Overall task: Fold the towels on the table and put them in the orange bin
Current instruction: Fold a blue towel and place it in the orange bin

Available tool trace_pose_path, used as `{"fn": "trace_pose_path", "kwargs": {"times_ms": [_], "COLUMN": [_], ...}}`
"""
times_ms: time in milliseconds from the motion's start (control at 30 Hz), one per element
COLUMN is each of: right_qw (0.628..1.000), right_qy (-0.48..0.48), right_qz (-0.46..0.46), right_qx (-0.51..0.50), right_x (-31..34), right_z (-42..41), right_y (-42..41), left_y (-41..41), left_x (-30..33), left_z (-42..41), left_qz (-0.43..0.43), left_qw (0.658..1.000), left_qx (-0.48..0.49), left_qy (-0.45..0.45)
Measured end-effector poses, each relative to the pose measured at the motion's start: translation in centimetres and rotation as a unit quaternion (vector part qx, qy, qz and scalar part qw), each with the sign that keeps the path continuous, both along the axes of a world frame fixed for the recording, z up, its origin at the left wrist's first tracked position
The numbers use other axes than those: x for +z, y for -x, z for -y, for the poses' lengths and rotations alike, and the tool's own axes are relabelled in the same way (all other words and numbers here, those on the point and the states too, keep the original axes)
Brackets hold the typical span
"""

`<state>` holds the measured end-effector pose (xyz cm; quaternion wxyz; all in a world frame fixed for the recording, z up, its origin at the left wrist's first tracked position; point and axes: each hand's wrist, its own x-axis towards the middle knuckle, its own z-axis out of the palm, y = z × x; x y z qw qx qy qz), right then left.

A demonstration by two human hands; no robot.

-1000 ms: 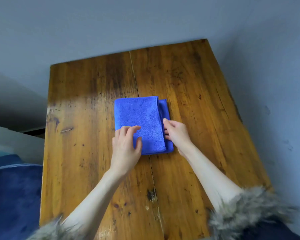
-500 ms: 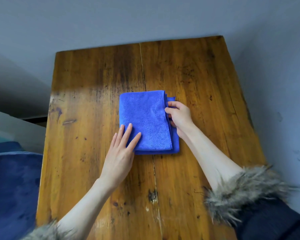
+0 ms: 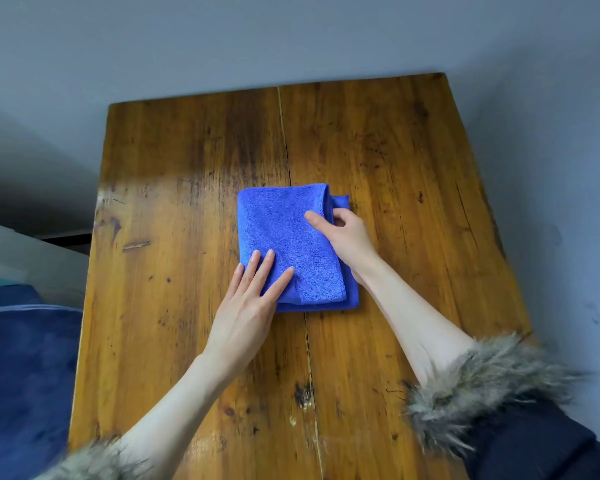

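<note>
Blue towel (image 3: 288, 244) folded mid-tabletop | left hand (image 3: 248, 299) flat, pressing near-left corner | right hand (image 3: 343, 233) pinching right edge layers | advice: square edges before lifting | orange bin unseen

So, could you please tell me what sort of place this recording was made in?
Probably a room in a home: a worn wooden table against plain grey walls, a blue towel being folded, and what looks like dark blue upholstery beside it.
</note>
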<state>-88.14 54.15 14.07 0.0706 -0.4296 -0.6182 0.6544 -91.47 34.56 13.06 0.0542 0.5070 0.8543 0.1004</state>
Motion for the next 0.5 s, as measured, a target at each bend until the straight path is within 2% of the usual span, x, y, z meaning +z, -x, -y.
{"fn": "trace_pose_path", "kwargs": {"times_ms": [133, 333, 500], "right_qw": [0.998, 0.998, 0.995], "right_qy": [-0.050, -0.021, -0.033], "right_qz": [0.022, 0.031, 0.066], "right_qx": [-0.010, -0.055, -0.059], "right_x": [-0.6, -0.9, -1.0], "right_z": [-0.4, -1.4, -1.7], "right_y": [0.0, -1.3, -1.4], "left_y": [-0.1, -0.5, -0.4], "left_x": [0.1, -0.2, -0.7], "left_z": [0.1, -0.5, -0.9], "left_qz": [-0.006, -0.015, -0.018], "left_qw": [1.000, 1.000, 0.999], "left_qx": [0.003, -0.024, -0.027], "left_qy": [0.009, 0.015, 0.041]}}
